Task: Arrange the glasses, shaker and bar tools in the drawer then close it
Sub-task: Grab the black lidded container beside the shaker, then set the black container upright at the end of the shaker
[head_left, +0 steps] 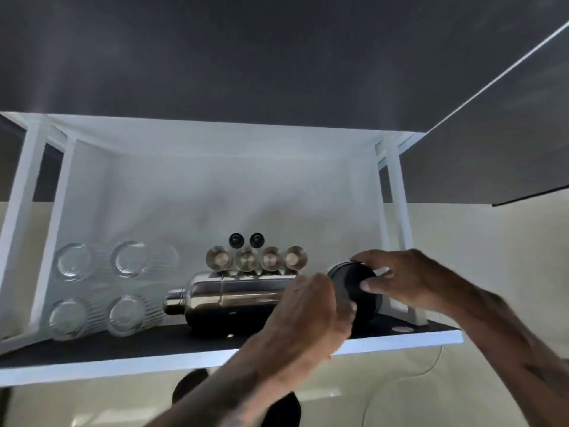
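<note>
2 hands (311, 306) (400, 282) grip black container (354, 291) beside shaker (228, 298) in drawer (215, 360).

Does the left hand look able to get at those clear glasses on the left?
Probably yes: the glasses lie in the open drawer with nothing over them, though the left hand is busy at the shaker.

Above where I grip, a dark grey cabinet front (246, 57) fills the top of my view, with a thin bright seam (505, 72) slanting up to the right. Below my grip lies a pale cream floor (415, 389), glossy with soft reflections. Light is dim and cool.
</note>
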`<action>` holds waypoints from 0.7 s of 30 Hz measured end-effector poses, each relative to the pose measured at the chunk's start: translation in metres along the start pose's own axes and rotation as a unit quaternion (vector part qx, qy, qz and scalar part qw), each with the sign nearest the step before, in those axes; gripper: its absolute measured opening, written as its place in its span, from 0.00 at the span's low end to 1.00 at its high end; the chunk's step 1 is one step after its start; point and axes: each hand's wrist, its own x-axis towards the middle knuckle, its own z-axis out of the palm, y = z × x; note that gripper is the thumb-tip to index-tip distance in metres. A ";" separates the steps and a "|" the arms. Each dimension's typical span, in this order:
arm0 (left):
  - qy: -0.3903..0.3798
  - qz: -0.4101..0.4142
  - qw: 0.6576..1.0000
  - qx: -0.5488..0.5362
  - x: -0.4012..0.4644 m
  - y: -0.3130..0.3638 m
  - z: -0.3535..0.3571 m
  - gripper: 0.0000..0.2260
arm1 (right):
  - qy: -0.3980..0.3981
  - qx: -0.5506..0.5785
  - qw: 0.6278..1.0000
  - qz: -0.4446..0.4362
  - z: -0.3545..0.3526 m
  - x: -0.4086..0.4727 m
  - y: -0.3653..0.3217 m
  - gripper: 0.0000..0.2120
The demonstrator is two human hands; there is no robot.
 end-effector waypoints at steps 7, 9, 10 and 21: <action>0.142 0.019 0.988 0.059 0.028 0.005 0.016 0.15 | 0.071 0.067 0.995 -0.006 0.001 0.002 0.011 0.20; 0.156 0.030 0.987 0.037 0.035 0.008 0.018 0.13 | 0.086 0.048 0.995 -0.008 -0.007 0.000 0.007 0.19; 0.163 0.027 0.986 0.031 0.038 0.010 0.017 0.13 | 0.080 0.032 0.996 -0.012 -0.010 0.000 0.004 0.19; 0.149 -0.002 0.989 0.028 0.047 0.002 0.021 0.14 | 0.008 -0.039 0.999 -0.012 -0.013 0.004 -0.009 0.17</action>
